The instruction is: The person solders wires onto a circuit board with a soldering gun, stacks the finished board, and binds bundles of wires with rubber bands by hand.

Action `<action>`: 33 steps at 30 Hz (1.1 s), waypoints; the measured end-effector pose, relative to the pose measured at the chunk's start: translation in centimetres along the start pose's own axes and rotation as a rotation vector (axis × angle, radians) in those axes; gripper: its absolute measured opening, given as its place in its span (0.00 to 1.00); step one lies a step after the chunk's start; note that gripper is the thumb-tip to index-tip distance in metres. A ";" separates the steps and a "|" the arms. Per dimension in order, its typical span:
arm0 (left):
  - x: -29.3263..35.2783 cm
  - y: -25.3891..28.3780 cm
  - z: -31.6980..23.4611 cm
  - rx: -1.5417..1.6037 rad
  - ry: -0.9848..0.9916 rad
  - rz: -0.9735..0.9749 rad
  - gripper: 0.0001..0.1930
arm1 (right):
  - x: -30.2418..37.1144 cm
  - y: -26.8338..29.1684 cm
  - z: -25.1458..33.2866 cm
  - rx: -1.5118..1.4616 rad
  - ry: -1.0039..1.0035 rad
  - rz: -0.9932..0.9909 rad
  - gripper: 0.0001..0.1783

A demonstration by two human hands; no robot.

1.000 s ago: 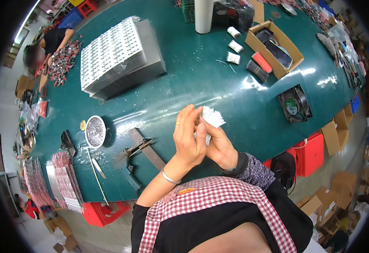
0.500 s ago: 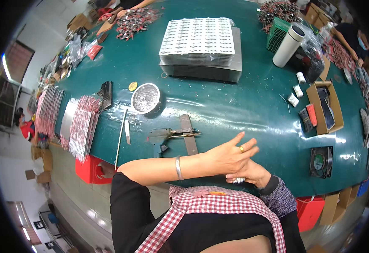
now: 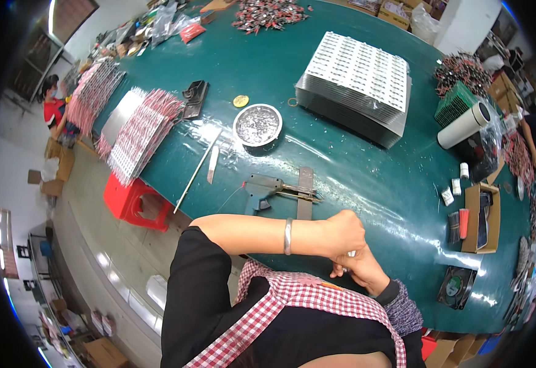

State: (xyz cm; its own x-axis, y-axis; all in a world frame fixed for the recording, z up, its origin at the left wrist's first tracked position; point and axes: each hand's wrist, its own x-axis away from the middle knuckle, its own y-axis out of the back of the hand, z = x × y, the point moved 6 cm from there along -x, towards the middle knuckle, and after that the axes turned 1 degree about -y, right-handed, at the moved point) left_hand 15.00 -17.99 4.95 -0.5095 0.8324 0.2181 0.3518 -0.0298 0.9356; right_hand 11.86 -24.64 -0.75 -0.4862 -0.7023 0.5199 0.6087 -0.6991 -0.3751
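My left hand [image 3: 344, 233], with a silver bangle on its wrist, is closed, knuckles up, against my right hand [image 3: 366, 268]. The right hand is closed around a small shiny white-silver thing [image 3: 351, 253], mostly hidden by the fingers; its kind does not show. What the left fingers grip is also hidden. Both hands are close to my checked apron, over the table's near edge. Left of them, a trigger-style soldering gun [image 3: 263, 187] lies with its metal prongs across a flat grey-brown bar [image 3: 305, 210].
A bowl of silvery bits [image 3: 237, 130], a white rod [image 3: 198, 172] and a knife [image 3: 212, 164] lie farther left. Stacked white panels [image 3: 360, 70] stand at the back. To the right are a flask [image 3: 464, 125], a cardboard box [image 3: 493, 227] and a black fan [image 3: 457, 286].
My view has turned, so the table appears shifted and rotated. The left hand's spread fingers have closed against the right hand, which still holds the shiny thing.
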 end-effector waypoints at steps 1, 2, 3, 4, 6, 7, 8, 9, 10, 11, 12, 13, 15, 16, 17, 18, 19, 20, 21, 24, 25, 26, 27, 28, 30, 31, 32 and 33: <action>0.5 0.2 0.6 0.004 0.013 -0.008 0.09 | 0.1 -0.4 -0.1 -0.175 -0.024 0.048 0.09; 1.3 1.3 1.6 0.033 0.089 -0.169 0.11 | 0.1 -0.9 0.0 -0.351 -0.049 0.094 0.08; 2.4 2.3 2.9 0.060 0.165 -0.327 0.13 | 0.4 -1.8 1.0 -0.346 -0.044 0.092 0.08; 3.4 3.3 4.5 0.100 0.261 -0.306 0.15 | 0.4 -1.9 1.0 -0.341 -0.049 0.094 0.08; 5.8 5.0 7.3 0.517 0.413 -0.811 0.14 | 0.5 -2.3 1.3 -0.589 -0.025 0.165 0.08; 5.8 4.6 7.0 0.519 0.417 -0.814 0.14 | 0.5 -2.9 1.4 -0.608 -0.034 0.172 0.08; 5.3 3.8 6.1 0.742 0.312 -0.817 0.17 | 0.5 -3.5 1.4 -0.606 -0.038 0.173 0.08; 4.9 3.2 5.1 0.963 0.204 -0.818 0.21 | 0.6 -4.1 1.2 -0.572 -0.071 0.176 0.08; 3.9 1.7 3.6 1.152 0.126 -0.500 0.25 | 0.8 -4.6 0.9 -0.539 -0.103 0.178 0.08; 3.6 0.8 2.4 1.091 0.061 -0.281 0.25 | 0.8 -4.8 0.6 -0.541 -0.149 0.183 0.09; 3.7 0.0 1.2 1.022 -0.004 -0.062 0.24 | 0.8 -5.0 0.5 -0.537 -0.154 0.185 0.09; 4.3 0.2 1.7 1.054 0.013 -0.088 0.23 | 0.8 -5.4 0.5 -0.523 -0.138 0.218 0.09; 6.4 2.0 4.3 1.198 0.124 -0.432 0.21 | 0.7 -5.5 0.4 -0.646 -0.073 0.303 0.07; 8.4 3.0 6.6 1.318 0.238 -0.778 0.19 | 0.7 -5.5 0.4 -0.645 -0.072 0.299 0.07; 10.5 3.2 8.6 1.216 0.372 -0.958 0.17 | 0.7 -5.1 0.4 -0.709 -0.067 0.239 0.07; 13.2 3.3 10.5 1.095 0.508 -1.135 0.15 | 0.7 -4.8 0.5 -0.771 -0.062 0.184 0.07; 15.6 2.5 12.2 0.896 0.749 -1.087 0.13 | 0.7 -4.2 0.4 -0.849 -0.063 0.207 0.07; 18.4 1.6 13.8 0.685 0.973 -1.023 0.11 | 0.5 -3.5 0.1 -0.852 -0.053 0.203 0.07; 20.8 0.7 15.2 0.447 1.183 -0.923 0.07 | 0.2 -2.9 -0.1 -0.999 -0.051 0.249 0.08; 27.2 -5.0 19.2 0.342 1.423 -0.917 0.09 | -0.5 -3.3 0.3 -1.229 -0.043 0.289 0.11; 27.8 -5.7 19.8 0.291 1.454 -0.918 0.10 | -1.0 -3.1 0.5 -1.281 -0.017 0.233 0.11; 28.2 -6.4 20.3 0.235 1.475 -0.892 0.11 | -1.5 -2.8 0.6 -1.332 0.010 0.176 0.11; 28.8 -7.5 21.0 0.251 1.470 -0.893 0.09 | -1.8 -2.8 0.9 -1.321 0.041 0.182 0.11; 28.9 -8.1 21.6 0.268 1.462 -0.895 0.08 | -2.0 -2.7 1.2 -1.329 0.050 0.173 0.11; 28.7 -8.8 22.5 0.251 1.462 -0.806 0.08 | -2.1 -2.1 1.8 -1.248 0.134 0.103 0.11; 28.4 -8.9 22.9 0.229 1.473 -0.725 0.08 | -2.1 -1.7 1.7 -1.247 0.168 0.122 0.10; 28.3 -9.0 23.2 0.231 1.459 -0.725 0.08 | -2.0 -1.5 1.6 -1.249 0.180 0.115 0.10; 28.0 -9.1 23.4 0.174 1.446 -0.666 0.09 | -1.9 -1.2 1.4 -1.274 0.182 0.099 0.10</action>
State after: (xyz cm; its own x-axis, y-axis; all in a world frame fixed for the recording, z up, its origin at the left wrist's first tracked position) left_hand 15.93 18.54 -3.99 -0.8467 -0.5309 -0.0347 -0.1972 0.2524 0.9473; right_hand 12.93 -22.26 -0.16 -0.6128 -0.6962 0.3740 -0.3275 -0.2070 -0.9219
